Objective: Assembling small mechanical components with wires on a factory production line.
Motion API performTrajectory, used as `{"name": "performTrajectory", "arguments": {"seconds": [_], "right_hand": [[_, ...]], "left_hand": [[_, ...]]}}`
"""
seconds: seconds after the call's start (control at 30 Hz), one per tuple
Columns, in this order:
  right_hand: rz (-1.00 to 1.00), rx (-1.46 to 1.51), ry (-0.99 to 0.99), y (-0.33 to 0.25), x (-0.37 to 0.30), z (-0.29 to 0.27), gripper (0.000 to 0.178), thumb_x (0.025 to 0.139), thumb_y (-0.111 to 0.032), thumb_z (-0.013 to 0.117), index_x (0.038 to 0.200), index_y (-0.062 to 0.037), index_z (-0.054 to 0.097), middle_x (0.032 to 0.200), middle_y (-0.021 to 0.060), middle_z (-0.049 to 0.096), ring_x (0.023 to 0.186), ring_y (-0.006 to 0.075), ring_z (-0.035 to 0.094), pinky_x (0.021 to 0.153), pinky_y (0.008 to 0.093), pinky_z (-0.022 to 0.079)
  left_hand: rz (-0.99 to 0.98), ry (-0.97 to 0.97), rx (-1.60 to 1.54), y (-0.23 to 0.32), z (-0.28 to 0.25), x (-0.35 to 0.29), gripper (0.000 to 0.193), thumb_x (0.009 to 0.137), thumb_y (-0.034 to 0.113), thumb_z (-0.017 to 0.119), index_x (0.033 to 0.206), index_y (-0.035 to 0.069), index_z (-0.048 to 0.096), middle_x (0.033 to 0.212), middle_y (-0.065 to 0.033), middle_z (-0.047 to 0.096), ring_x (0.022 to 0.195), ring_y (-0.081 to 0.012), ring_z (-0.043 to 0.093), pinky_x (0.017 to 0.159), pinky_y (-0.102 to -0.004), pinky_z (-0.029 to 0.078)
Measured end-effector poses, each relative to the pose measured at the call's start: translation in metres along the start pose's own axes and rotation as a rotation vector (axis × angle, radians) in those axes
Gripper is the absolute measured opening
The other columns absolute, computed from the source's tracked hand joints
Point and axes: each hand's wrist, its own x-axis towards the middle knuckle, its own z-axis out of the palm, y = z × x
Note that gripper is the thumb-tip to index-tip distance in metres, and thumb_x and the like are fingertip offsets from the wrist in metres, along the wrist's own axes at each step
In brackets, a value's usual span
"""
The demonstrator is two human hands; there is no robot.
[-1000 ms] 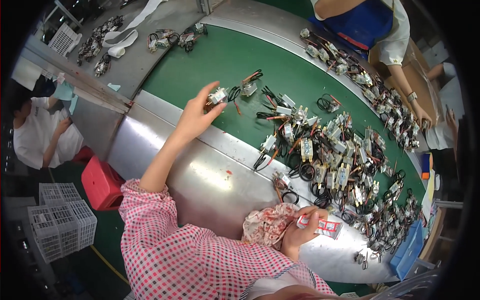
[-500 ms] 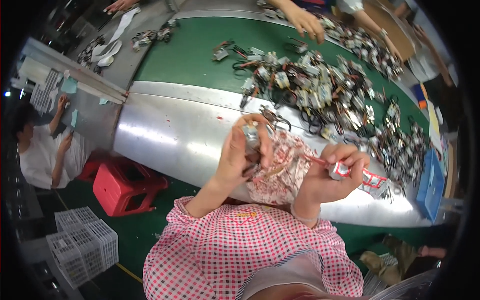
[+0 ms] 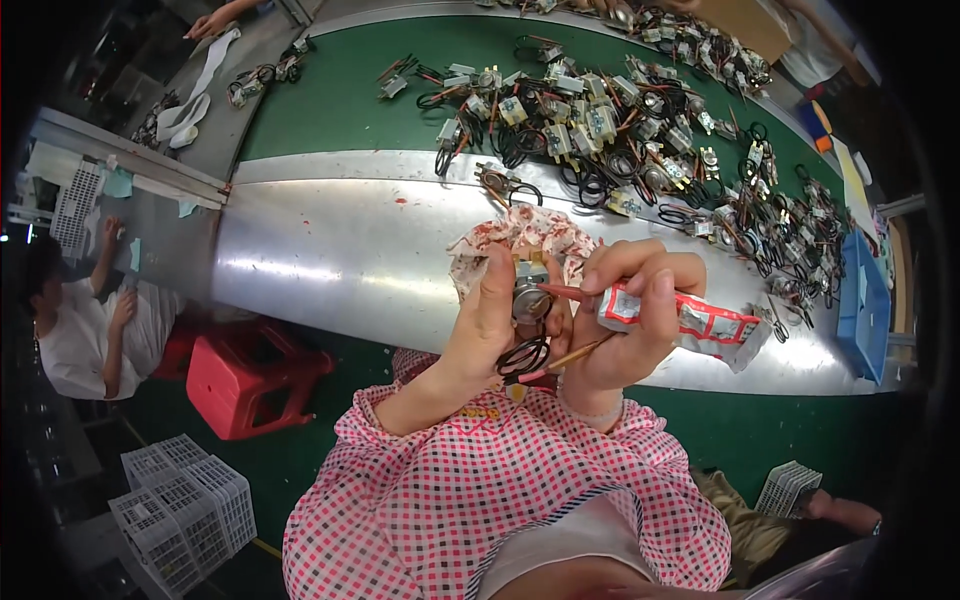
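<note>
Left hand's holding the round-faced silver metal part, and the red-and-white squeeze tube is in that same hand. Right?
Not quite: the red-and-white squeeze tube is in the right hand, as the head view shows. The left hand does hold the round-faced silver metal part.

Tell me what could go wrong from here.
The tube in the right hand points its red nozzle at the metal part in the left hand; a slip could leave a smear. The black cable looped below the part might snag. The red-stained cloth close behind could rub marks onto the part.
</note>
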Motion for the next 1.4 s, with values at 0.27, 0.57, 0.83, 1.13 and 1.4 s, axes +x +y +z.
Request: {"name": "performTrajectory", "arguments": {"seconds": [0.27,0.57,0.83,1.13,1.4], "right_hand": [[0.038,0.019,0.022,-0.002,0.000,0.001,0.019,0.084,-0.019,0.042,0.080,-0.0022,0.033,0.063,0.0152,0.051,0.039,0.0116,0.041,0.038,0.0235,0.040],[0.027,-0.039,0.015,0.001,0.002,0.001,0.019,0.084,-0.019,0.043,0.079,-0.0026,0.035,0.064,0.0132,0.052,0.039,0.0102,0.041,0.038,0.0229,0.039],[0.084,-0.039,0.016,0.000,0.001,0.005,0.020,0.084,-0.020,0.045,0.079,-0.0029,0.036,0.063,0.0122,0.051,0.040,0.0102,0.042,0.037,0.0221,0.038],[0.054,-0.102,0.066,0.007,0.003,0.010,0.020,0.084,-0.020,0.045,0.079,-0.0023,0.036,0.065,0.0128,0.052,0.046,0.0114,0.044,0.044,0.0237,0.041],[-0.036,0.066,0.368,0.020,0.032,-0.014,0.018,0.083,-0.017,0.042,0.069,-0.0085,0.034,0.058,0.0079,0.045,0.053,0.0128,0.041,0.050,0.0224,0.035]], "left_hand": [[0.002,-0.008,0.015,-0.001,0.004,0.000,0.057,0.082,0.061,0.025,0.091,0.009,0.045,0.062,-0.0015,0.050,0.052,-0.0090,0.050,0.046,-0.0196,0.041],[-0.008,0.005,0.014,0.002,0.005,0.001,0.058,0.081,0.062,0.025,0.089,0.008,0.045,0.062,-0.0017,0.050,0.051,-0.0089,0.050,0.046,-0.0194,0.041],[-0.023,0.029,0.027,0.002,0.003,0.000,0.058,0.081,0.062,0.026,0.090,0.008,0.045,0.064,-0.0014,0.050,0.052,-0.0078,0.050,0.047,-0.0182,0.041],[-0.007,0.077,0.012,0.004,0.000,0.005,0.057,0.082,0.061,0.027,0.090,0.008,0.046,0.064,-0.0015,0.050,0.052,-0.0080,0.050,0.046,-0.0186,0.042],[0.216,0.075,-0.309,0.026,-0.080,0.004,0.051,0.085,0.056,0.030,0.086,0.008,0.048,0.063,-0.0021,0.050,0.051,-0.0112,0.051,0.043,-0.0206,0.040]]}}
